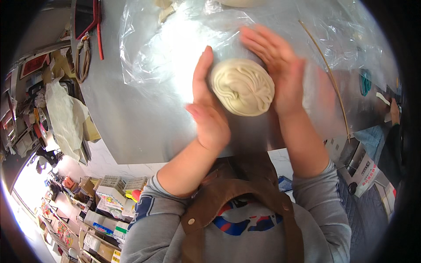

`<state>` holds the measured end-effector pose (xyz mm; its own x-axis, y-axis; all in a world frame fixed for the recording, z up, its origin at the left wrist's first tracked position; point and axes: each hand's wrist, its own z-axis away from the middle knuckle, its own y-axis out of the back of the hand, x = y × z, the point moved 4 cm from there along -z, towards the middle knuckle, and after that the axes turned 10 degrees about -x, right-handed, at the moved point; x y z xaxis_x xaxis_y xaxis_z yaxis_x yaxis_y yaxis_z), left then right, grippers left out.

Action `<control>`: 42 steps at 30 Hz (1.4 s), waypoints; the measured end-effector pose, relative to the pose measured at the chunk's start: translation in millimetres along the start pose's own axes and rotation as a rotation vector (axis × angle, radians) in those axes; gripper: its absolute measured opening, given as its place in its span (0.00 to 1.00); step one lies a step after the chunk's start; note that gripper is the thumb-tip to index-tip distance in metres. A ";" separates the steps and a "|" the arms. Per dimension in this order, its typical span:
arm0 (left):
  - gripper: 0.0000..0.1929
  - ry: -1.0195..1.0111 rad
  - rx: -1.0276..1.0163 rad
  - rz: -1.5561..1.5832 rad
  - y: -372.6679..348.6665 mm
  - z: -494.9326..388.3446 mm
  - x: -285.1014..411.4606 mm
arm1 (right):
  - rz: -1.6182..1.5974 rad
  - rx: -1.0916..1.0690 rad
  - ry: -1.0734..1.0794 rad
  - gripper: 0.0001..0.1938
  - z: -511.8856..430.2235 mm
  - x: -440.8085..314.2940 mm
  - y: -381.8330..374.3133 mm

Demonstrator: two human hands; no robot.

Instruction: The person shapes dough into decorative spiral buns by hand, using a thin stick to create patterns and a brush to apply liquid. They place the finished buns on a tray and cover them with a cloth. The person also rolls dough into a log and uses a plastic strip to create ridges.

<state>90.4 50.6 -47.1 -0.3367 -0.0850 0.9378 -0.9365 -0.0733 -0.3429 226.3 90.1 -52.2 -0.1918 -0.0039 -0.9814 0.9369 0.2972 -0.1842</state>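
A round, pleated piece of pale dough (242,87) lies on the metal tabletop (144,131), its folds swirling across the upper face. Along its left side is my left hand (210,102), palm inward and thumb apart from the fingers. My right hand (278,65) curves beside the dough on the other side, slightly blurred, fingers pointing away from me. Neither hand is closed around it. Whether the palms press on its lower edges cannot be told.
Clear plastic sheeting (141,62) spreads over the far part of the table, with more dough (166,13) by it. A thin stick (329,69) lies at right, near a teal band (365,82). A cord loop (82,60) hangs at the left edge. Another person's hand (394,111) shows far right.
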 end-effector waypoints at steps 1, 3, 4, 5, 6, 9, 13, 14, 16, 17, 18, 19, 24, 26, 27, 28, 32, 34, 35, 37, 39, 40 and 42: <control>0.51 0.012 -0.025 -0.112 9.9 -8.7 3.3 | -0.007 0.107 0.026 0.48 9.7 -3.4 -6.1; 0.50 0.040 -0.191 -0.022 21.1 -39.6 -2.5 | -0.080 0.423 0.064 0.48 37.9 -7.3 -27.6; 0.50 0.109 -0.342 -0.062 17.7 -40.9 -3.6 | -0.080 0.424 0.075 0.48 41.2 -5.3 -41.4; 0.50 0.170 -0.514 -0.133 11.1 -40.3 -4.0 | -0.122 0.430 0.078 0.48 41.4 -5.7 -41.4; 0.57 0.324 -0.606 -0.040 6.4 -34.6 -7.0 | -0.112 0.416 0.052 0.49 37.1 -2.9 -42.6; 0.56 0.186 -0.268 0.319 -5.9 -7.9 4.2 | -0.169 0.152 -0.015 0.51 9.1 -1.8 -19.1; 0.49 0.131 -0.140 0.071 -11.0 4.3 0.5 | -0.175 0.082 -0.113 0.49 -14.4 3.2 13.0; 0.47 0.137 -0.132 0.065 -7.2 -0.9 -2.0 | -0.167 0.180 -0.064 0.48 -12.2 2.8 14.5; 0.48 0.034 -0.228 -0.147 8.8 -25.9 -1.1 | -0.123 0.413 0.040 0.45 4.8 0.3 7.6; 0.48 0.001 -0.260 -0.271 13.9 -36.0 -0.1 | -0.150 0.491 0.070 0.44 13.7 1.3 -0.3; 0.42 0.013 -0.241 -0.289 15.9 -44.6 -2.3 | -0.177 0.566 0.109 0.44 18.7 4.3 -8.8; 0.42 0.082 -0.365 -0.167 9.8 -50.0 -7.4 | -0.206 0.641 0.153 0.43 21.3 7.4 -15.9; 0.43 0.161 -0.341 0.206 -19.5 -36.1 -8.1 | -0.198 0.666 0.192 0.42 15.6 5.7 -28.9; 0.44 0.077 -0.243 0.259 -23.1 -23.3 0.5 | -0.208 0.549 0.234 0.40 9.7 -5.4 -29.1; 0.44 0.112 -0.160 0.272 -22.6 -22.4 -0.6 | -0.214 0.491 0.257 0.39 9.9 -13.3 -30.2; 0.43 0.151 -0.074 0.283 -22.3 -20.3 -0.5 | -0.208 0.497 0.109 0.38 5.3 -12.8 -29.4; 0.49 0.416 -0.014 0.406 -17.5 -27.5 4.9 | -0.286 0.417 -0.224 0.33 -2.6 -27.0 -27.6; 0.47 0.575 -0.005 0.616 -16.5 -27.7 13.6 | -0.259 0.339 -0.257 0.32 9.1 -49.7 -24.5; 0.46 0.628 0.009 0.703 -18.4 -25.5 18.7 | -0.182 0.289 -0.229 0.32 15.8 -63.2 -22.2; 0.45 0.711 0.030 0.825 -24.3 -22.8 29.7 | -0.002 0.147 -0.093 0.33 24.7 -88.6 -16.6; 0.43 0.700 0.008 0.869 -32.6 -22.1 44.3 | 0.087 0.209 -0.105 0.39 36.8 -96.1 -16.7; 0.42 0.691 -0.009 0.892 -37.6 -20.2 52.9 | 0.055 0.239 -0.080 0.37 45.6 -98.5 -22.1; 0.42 0.671 -0.027 0.905 -47.7 -18.6 68.8 | 0.035 0.315 0.004 0.34 63.2 -101.9 -33.0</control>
<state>110.1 66.7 34.8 -0.8700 0.4561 0.1872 -0.3202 -0.2340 -0.9180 233.4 20.4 50.5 -0.1581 0.0055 -0.9874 0.9873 -0.0136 -0.1582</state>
